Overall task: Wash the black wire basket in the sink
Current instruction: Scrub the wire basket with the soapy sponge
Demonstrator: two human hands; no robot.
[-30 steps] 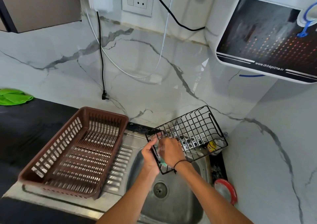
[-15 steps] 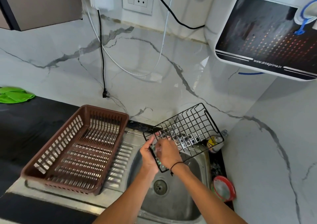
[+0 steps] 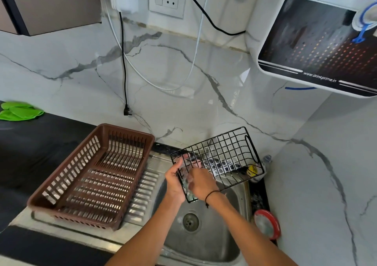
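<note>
By marble wall (image 3: 183, 106), steel sink (image 3: 206, 243).

Left hand (image 3: 173, 184) grips black wire basket (image 3: 222, 159) over sink (image 3: 206, 243); right hand (image 3: 201, 184) scrubs it.

Your head camera looked forward and down, close over the sink (image 3: 206, 243), worktop (image 3: 30, 143) and marble wall (image 3: 163, 62) ahead.

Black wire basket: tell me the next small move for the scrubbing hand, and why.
Probably slide the right hand along the black wire basket toward its far end. It is rubbing the near corner, beside where the left hand grips the rim over the sink; the far wires look unscrubbed.
</note>
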